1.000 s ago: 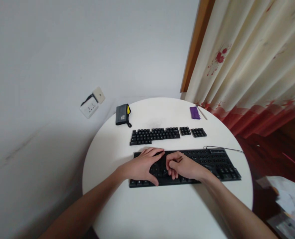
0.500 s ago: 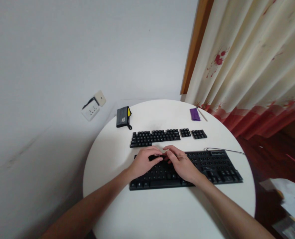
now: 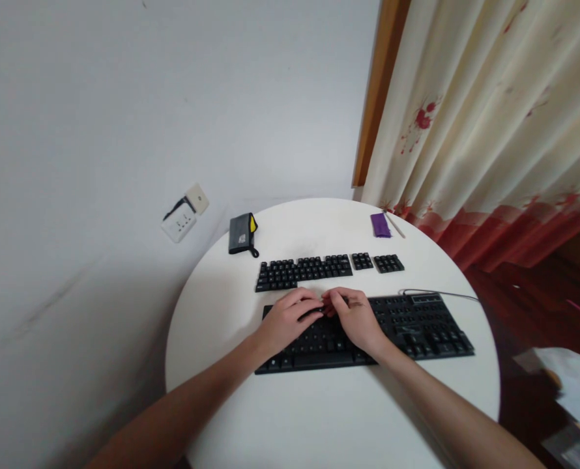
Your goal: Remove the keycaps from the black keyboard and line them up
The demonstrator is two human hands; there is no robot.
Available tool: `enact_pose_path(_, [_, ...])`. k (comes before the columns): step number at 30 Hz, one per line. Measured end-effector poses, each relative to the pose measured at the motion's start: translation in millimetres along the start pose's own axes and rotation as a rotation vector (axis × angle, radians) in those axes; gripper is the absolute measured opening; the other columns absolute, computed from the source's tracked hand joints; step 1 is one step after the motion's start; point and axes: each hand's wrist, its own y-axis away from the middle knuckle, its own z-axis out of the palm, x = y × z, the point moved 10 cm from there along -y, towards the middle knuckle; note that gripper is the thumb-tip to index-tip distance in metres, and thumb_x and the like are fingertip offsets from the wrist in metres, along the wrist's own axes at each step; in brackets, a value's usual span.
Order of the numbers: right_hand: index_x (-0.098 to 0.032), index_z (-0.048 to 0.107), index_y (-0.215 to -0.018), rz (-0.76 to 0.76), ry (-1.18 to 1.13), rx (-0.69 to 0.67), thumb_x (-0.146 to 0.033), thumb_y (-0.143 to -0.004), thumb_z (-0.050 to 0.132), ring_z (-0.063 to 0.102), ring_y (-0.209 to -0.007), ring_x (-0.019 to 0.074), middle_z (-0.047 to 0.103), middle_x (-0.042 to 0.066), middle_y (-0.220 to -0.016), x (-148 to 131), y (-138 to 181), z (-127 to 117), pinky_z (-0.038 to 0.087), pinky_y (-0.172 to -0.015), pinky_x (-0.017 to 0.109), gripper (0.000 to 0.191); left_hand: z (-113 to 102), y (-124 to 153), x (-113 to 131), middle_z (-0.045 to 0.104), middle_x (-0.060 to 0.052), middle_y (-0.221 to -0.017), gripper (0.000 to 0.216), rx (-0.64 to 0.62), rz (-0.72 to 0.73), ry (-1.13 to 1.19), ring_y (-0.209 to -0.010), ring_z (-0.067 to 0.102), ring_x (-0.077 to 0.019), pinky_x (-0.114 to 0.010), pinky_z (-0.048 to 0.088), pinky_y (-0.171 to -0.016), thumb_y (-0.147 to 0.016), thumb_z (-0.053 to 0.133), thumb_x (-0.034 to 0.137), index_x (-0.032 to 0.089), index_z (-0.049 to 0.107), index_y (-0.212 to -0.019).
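A black keyboard (image 3: pixel 420 324) lies on the round white table (image 3: pixel 319 417), with a cable leaving its far right corner. Both my hands rest on its left half. My left hand (image 3: pixel 287 318) and my right hand (image 3: pixel 356 317) have curled fingers that meet at the keyboard's top rows. The fingertips press together on something small that I cannot make out. Beyond the keyboard, loose black keycaps (image 3: pixel 304 270) are laid out in keyboard order, with two smaller groups (image 3: pixel 388 263) to their right.
A grey pouch with a yellow patch (image 3: pixel 241 233) lies at the table's far left. A purple item (image 3: pixel 380 225) and a thin stick (image 3: pixel 395 225) lie at the far right. A wall socket (image 3: pixel 185 212) is on the left, and a curtain (image 3: pixel 490 130) hangs on the right.
Both hands have moved from the keyboard's middle rows up to its far rows. The left hand has gone from flat to curled, and its fingertips now meet those of the right.
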Motion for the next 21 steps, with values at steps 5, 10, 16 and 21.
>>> enact_pose_path(5, [-0.015, 0.071, -0.075, 0.044, -0.056, 0.003, -0.051, -0.084, 0.059, 0.064, -0.058, 0.0177, 0.07, 0.007, -0.068, 1.9, 0.4, 1.5, 0.055, -0.058, 0.03, 0.039, -1.1, -2.1, 1.7, 0.069, -0.007, -0.1, 0.018, -0.043, -0.009, -0.07, -0.093, 0.066, -0.0172, -0.032, 0.057, -0.084, -0.092, 0.057, 0.017, 0.019, 0.068, -0.107])
enact_pose_path(10, [-0.015, 0.07, -0.076, 0.034, -0.132, 0.021, -0.056, -0.085, 0.058, 0.065, -0.063, 0.0179, 0.071, 0.008, -0.072, 1.3, -1.4, -1.5, 0.054, -0.058, 0.029, 0.044, -29.1, -22.9, -41.5, 0.072, -0.005, -0.094, 0.014, 0.036, -0.189, -0.117, -0.084, 0.067, -0.0171, -0.03, 0.056, -0.079, -0.085, 0.064, 0.022, 0.019, 0.07, -0.098])
enact_pose_path(16, [-0.015, 0.07, -0.076, 0.021, -0.143, 0.039, -0.054, -0.086, 0.058, 0.064, -0.064, 0.0173, 0.07, 0.007, -0.072, -1.9, -3.7, -6.5, 0.052, -0.058, 0.028, 0.041, -10.4, -35.9, -79.2, 0.072, -0.004, -0.091, 0.009, -0.179, -0.186, -0.266, -0.09, 0.063, -0.0217, -0.039, 0.049, -0.087, -0.081, 0.068, 0.023, 0.022, 0.075, -0.088])
enact_pose_path(21, [-0.015, 0.071, -0.079, 0.028, -0.147, 0.038, -0.051, -0.087, 0.057, 0.064, -0.065, 0.0169, 0.071, 0.007, -0.075, -3.5, -4.0, -9.4, 0.053, -0.06, 0.028, 0.039, -3.1, -28.9, -80.5, 0.065, -0.005, -0.103, 0.007, -0.192, -0.153, -0.325, -0.098, 0.055, -0.0233, -0.041, 0.045, -0.092, -0.08, 0.07, 0.023, 0.023, 0.076, -0.083])
